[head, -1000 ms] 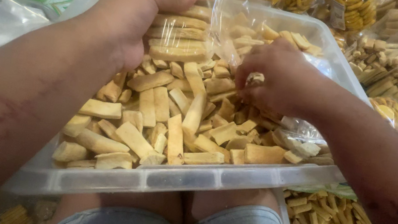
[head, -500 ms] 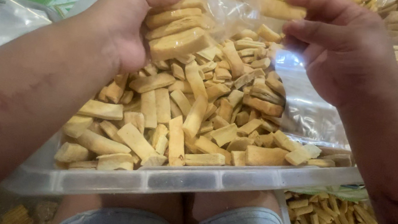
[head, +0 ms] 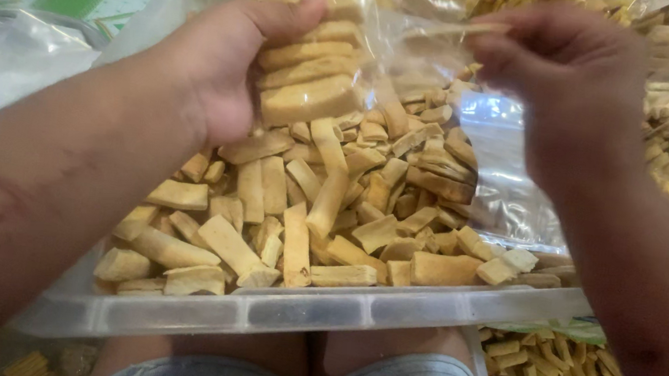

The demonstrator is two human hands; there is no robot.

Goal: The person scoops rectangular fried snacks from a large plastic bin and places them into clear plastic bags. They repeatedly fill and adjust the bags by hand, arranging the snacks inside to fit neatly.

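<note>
Fingers point(head: 304, 18) of left hand point(head: 213, 71) were curled tight round stack of biscuit sticks point(head: 310, 74), inside clear plastic bag point(head: 420, 45) above clear tub point(head: 319, 309). Right hand point(head: 560, 80) pinched bag mouth, fingers closed on film. Risks, as judged: squeeze too hard, sticks could snap; thin film could slip from pinch, stack spilling onto loose sticks point(head: 323, 212) in tub.

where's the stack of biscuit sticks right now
In the head view, upper middle: the stack of biscuit sticks is gripped in the left hand above the clear tray of loose sticks, against the plastic bag the right hand holds.
</note>
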